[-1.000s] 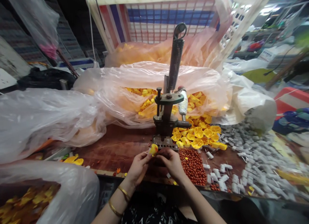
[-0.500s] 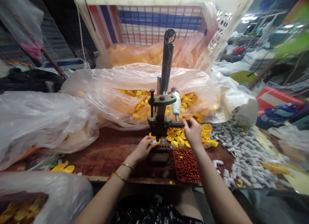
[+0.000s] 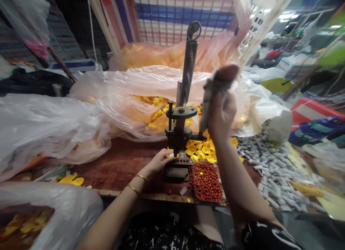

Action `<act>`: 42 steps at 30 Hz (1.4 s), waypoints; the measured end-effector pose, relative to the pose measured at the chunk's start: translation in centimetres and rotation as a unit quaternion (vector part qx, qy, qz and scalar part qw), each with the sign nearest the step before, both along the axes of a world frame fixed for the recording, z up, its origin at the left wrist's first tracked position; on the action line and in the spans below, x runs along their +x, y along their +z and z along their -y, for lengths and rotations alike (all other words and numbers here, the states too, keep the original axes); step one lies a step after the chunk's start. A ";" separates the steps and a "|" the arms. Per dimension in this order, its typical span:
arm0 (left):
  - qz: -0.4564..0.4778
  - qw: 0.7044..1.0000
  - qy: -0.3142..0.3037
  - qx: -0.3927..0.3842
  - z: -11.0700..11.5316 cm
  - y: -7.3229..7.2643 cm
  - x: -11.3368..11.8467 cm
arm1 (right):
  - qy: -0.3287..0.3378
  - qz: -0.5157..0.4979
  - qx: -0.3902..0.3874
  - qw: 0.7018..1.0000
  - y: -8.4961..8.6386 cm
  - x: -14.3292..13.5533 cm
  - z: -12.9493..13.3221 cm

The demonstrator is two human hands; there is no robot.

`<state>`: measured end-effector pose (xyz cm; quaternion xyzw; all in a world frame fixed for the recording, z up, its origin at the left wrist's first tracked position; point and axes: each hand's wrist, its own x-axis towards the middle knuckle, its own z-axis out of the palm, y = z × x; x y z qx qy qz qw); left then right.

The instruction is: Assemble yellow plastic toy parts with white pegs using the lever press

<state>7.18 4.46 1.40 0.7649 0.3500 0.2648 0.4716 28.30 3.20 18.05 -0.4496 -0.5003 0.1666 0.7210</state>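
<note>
Broadly, a red-brown desk [image 3: 121, 163] spread across the near part of the scene, a heap of small grey blocks [image 3: 277, 174] covering its right side. Midway along it stood a dark metal press [image 3: 179, 131], upright, with a tall coiled spring [image 3: 191, 63] above its flat, greenish plate. Yellow shells [image 3: 199, 151] lay beyond it to the right, and nearer, just beside its base, sat a tray [image 3: 206, 199] of red beads.

Next in size came the lever handle [image 3: 208, 99], at the right of the press. The fingers of the right hand [image 3: 222, 117] were wrapped around it, its reddish, rounded end standing clear above them. It looked pale and rough, tilted with its top to the right, and blurred.

Smallest was a white-and-yellow piece [image 3: 171, 155] low on the left of the press. The left hand [image 3: 162, 157] had it pinched between its fingers, which covered most of it; its full shape could not be told.
</note>
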 end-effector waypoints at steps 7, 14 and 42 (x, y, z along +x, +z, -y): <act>0.166 0.962 0.168 -0.138 3.4 1.6 -3.2 | -0.015 0.161 -0.272 0.949 -6.4 4.4 -6.4; 0.502 0.709 0.487 0.093 10.5 5.6 -11.1 | -0.131 0.421 -0.275 0.854 -15.7 2.6 0.5; 0.076 0.963 0.176 0.189 10.7 1.8 -0.6 | -0.206 0.541 -0.211 0.787 -13.8 1.2 4.3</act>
